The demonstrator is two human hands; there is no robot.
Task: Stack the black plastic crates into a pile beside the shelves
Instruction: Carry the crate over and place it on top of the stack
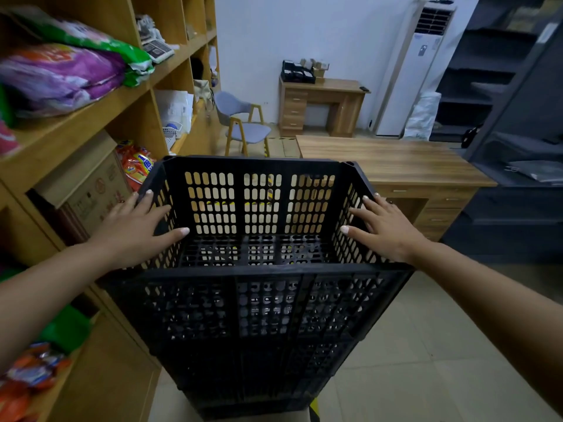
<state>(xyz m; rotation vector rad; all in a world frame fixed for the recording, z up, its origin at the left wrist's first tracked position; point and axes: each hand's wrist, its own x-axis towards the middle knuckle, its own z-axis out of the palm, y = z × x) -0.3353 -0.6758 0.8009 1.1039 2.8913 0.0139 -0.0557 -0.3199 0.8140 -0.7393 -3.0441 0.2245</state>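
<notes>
A pile of black perforated plastic crates (243, 376) stands on the floor right beside the wooden shelves (91, 108). The top black crate (262, 303) sits squarely on the pile, empty and with its open side up. My left hand (134, 229) straddles its left wall, thumb inside and fingers stretched along the outside. My right hand (387, 226) holds the right wall the same way, thumb inside. Both arms reach in from the lower corners.
The shelves on the left hold bright packets (54, 74), a cardboard box (88, 190) and a calculator (157, 50). A wooden table (380, 159) stands just behind the pile on the right. Further back are a blue chair (243, 126), a desk (323, 105) and a floor air conditioner (414, 77).
</notes>
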